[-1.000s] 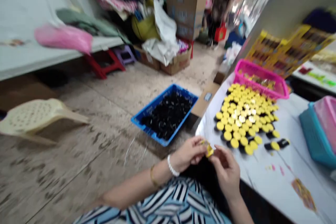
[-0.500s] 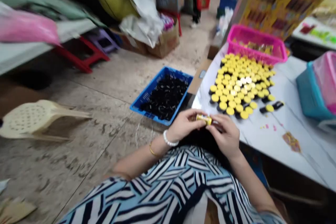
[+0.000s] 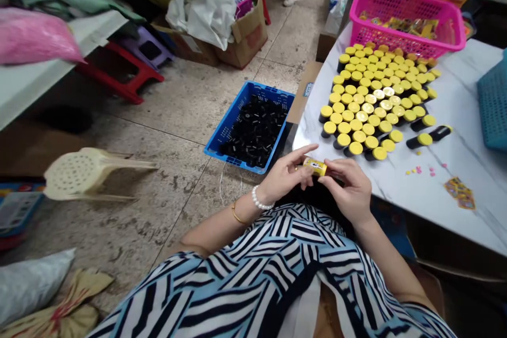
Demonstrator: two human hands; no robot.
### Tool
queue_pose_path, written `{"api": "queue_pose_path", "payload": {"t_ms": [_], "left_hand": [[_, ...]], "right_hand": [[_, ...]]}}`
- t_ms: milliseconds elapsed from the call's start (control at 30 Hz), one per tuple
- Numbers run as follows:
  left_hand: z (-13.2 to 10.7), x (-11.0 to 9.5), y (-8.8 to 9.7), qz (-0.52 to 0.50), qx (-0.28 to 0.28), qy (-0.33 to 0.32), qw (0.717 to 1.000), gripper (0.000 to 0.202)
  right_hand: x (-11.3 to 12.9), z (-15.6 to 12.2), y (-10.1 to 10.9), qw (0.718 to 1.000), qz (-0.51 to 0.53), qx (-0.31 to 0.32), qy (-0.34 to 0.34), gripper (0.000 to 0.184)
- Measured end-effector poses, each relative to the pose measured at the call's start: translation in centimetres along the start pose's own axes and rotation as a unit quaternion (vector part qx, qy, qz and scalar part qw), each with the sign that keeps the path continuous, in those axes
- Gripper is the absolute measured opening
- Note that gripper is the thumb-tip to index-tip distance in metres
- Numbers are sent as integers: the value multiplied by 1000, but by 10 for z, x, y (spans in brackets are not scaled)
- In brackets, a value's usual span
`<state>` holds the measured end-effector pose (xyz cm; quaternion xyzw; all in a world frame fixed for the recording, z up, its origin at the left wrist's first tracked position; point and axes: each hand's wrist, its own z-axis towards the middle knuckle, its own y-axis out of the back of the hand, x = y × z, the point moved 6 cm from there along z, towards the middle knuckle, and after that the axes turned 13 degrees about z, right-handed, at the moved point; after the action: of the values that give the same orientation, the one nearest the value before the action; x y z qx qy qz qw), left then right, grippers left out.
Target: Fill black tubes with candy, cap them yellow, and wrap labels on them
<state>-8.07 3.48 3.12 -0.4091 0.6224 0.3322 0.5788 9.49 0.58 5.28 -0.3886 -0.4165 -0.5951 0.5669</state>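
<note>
I see the bare left hand (image 3: 285,177) and right hand (image 3: 352,186) grasping a small yellow-labelled cylinder (image 3: 316,167), its print unreadable.

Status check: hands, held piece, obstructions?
Left hand and right hand on yellow-wrapped cylinder. Yellow-capped containers massed on table, at least one on its side. Nothing visibly in the way.

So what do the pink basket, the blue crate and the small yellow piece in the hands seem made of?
Pink basket: probably moulded plastic, slightly glossy, judging by its perforated walls and even colour.
Blue crate: likely rigid plastic, with perforated sides and a smooth rim.
Yellow piece, between left hand and right hand: perhaps plastic with a printed wrap; too small to be sure.
</note>
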Motion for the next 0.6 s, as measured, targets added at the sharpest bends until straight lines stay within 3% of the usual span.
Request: {"api": "queue_pose_path", "payload": {"t_ms": [67,133,267,333,400,500,567,600], "left_hand": [[1,5,3,9,0,38,999,52],[3,3,5,41,-21,21,999,42],[5,-15,8,147,-93,-111,979,25],[7,-13,7,160,-75,-111,978,25],[9,-4,5,116,-36,-56,991,33],[5,16,0,22,2,51,998,48],[2,30,-7,-53,28,113,992,42],[2,34,-11,-56,35,106,992,41]], "right_hand": [[6,2,-1,997,-60,23,53,38],[4,2,-3,997,-58,18,51,35],[-26,-1,-10,987,98,-45,-117,29],[-39,-5,-13,967,163,-44,-192,30],[-40,-6,-10,960,179,-28,-213,31],[-24,-2,5,984,103,4,-145,28],[-13,-2,7,997,21,43,-68,15],[-11,-4,7,998,2,52,-34,8]]}}
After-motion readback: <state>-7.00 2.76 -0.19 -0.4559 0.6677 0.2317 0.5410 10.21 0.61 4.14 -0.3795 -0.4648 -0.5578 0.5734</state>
